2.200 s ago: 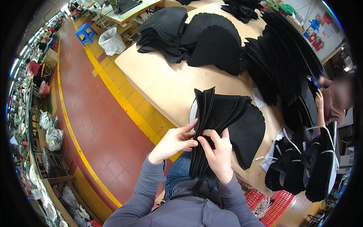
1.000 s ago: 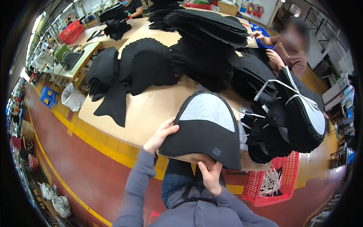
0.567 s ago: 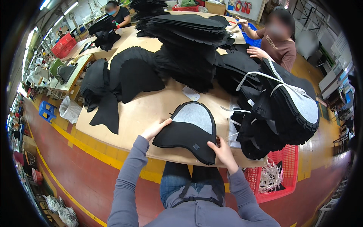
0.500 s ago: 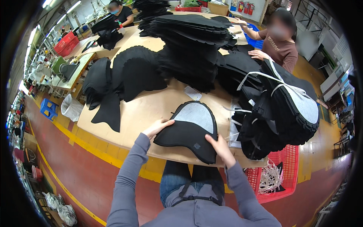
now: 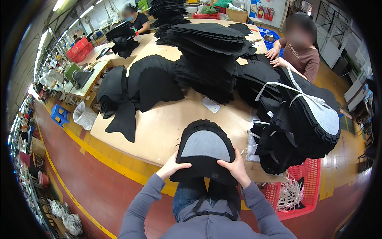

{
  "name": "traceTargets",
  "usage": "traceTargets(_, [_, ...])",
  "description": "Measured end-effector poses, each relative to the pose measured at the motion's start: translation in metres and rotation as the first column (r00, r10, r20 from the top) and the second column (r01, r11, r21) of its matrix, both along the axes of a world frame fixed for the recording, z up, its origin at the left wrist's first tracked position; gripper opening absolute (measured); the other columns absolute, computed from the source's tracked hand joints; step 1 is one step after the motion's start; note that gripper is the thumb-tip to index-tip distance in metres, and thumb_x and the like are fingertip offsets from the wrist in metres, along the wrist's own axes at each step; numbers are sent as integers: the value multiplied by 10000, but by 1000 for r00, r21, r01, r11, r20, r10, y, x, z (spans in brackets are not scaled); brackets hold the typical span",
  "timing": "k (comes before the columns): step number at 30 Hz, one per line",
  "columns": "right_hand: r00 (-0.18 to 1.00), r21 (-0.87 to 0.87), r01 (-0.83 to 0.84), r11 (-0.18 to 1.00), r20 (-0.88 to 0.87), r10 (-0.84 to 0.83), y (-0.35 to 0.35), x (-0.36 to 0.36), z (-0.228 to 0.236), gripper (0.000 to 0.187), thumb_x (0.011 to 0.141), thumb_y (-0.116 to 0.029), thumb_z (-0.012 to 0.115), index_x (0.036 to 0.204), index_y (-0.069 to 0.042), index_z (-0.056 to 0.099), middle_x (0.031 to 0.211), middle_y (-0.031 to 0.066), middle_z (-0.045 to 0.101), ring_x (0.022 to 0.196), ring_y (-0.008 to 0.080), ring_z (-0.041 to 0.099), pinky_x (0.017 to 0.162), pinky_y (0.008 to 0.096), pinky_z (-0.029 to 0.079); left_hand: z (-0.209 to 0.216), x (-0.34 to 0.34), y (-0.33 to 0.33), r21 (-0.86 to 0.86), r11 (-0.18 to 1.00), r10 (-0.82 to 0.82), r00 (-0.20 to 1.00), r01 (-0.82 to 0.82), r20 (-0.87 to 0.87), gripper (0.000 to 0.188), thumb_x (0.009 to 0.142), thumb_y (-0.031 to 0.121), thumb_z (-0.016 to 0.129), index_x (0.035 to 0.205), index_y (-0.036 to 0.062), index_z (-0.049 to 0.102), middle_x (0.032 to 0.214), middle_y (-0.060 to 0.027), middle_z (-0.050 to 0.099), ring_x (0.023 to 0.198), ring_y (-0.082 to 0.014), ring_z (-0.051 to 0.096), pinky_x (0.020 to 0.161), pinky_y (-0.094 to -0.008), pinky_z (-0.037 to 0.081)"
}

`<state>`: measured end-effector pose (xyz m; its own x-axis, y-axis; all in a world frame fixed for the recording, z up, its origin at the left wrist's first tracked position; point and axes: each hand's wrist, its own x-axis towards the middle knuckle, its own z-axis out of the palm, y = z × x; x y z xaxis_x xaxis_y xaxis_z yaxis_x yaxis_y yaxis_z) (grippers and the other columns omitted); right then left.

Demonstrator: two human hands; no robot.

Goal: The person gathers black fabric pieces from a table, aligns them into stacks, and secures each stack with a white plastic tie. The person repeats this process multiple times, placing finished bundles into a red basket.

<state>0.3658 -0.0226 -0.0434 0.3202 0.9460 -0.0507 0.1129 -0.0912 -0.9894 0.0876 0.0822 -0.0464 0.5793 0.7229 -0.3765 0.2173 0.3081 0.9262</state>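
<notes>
Both my hands grip a stack of black cut fabric pieces [image 5: 199,165], with a pale grey half-round patch on the top piece and an arched, uneven edge at its far side. My left hand [image 5: 173,165] is closed on the left side, thumb on top. My right hand [image 5: 234,164] closes on the right side in the same way, thumb lying over the black part. The fingers beneath are hidden. The stack tilts over the near edge of the table [image 5: 159,135], above my lap.
Tall black fabric stacks [image 5: 207,55] stand mid-table, with fanned black pieces [image 5: 153,81] to their left. White ties bind a large bundle [image 5: 306,123] at right. Below it sits a red basket [image 5: 310,187] holding white strips. A co-worker [image 5: 300,51] touches black pieces at far right.
The stack has come nearer me, turned straight and tilted so its layered far edge shows. My hands have shifted to matching grips on both sides. The co-worker's hands have come together.
</notes>
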Motion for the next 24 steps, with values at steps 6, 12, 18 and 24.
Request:
traceTargets(6, [955, 350, -225, 909, 266, 134, -2, 0, 79, 984, 600, -240, 934, 1349, 13, 348, 1269, 192, 522, 1210, 307, 531, 1049, 390, 402, 20, -28, -10, 426, 904, 44, 999, -27, -31, 1167, 643, 132, 907, 1524, -5, 153, 1457, -180, 410, 1346, -279, 412, 1126, -368, 334])
traceTargets(12, [877, 327, -373, 868, 430, 215, 17, 26, -42, 817, 666, -186, 859, 1325, -35, 402, 1261, 189, 532, 1160, 371, 542, 1023, 427, 415, -39, -22, 5, 590, 800, -131, 991, 108, -5, 911, 749, 93, 797, 1488, 19, 270, 1443, -189, 436, 1351, -323, 421, 1160, -397, 283])
traceTargets(18, [853, 457, -372, 808, 512, 103, 17, 25, -11, 588, 696, -171, 817, 1190, -58, 517, 1158, 146, 586, 1101, 333, 555, 959, 419, 427, -15, -13, 14, 709, 702, -145, 988, 69, 47, 689, 739, 108, 772, 1349, 15, 467, 1308, -176, 538, 1255, -325, 501, 1096, -392, 361])
traceTargets(24, [871, 410, -316, 856, 483, 90, 7, 17, -43, 622, 705, -267, 836, 1195, -46, 525, 1105, 149, 583, 1052, 336, 570, 926, 415, 435, -48, -33, -9, 562, 826, 75, 997, -43, -33, 703, 702, 87, 782, 1331, -3, 482, 1290, -153, 556, 1214, -299, 527, 1059, -389, 398])
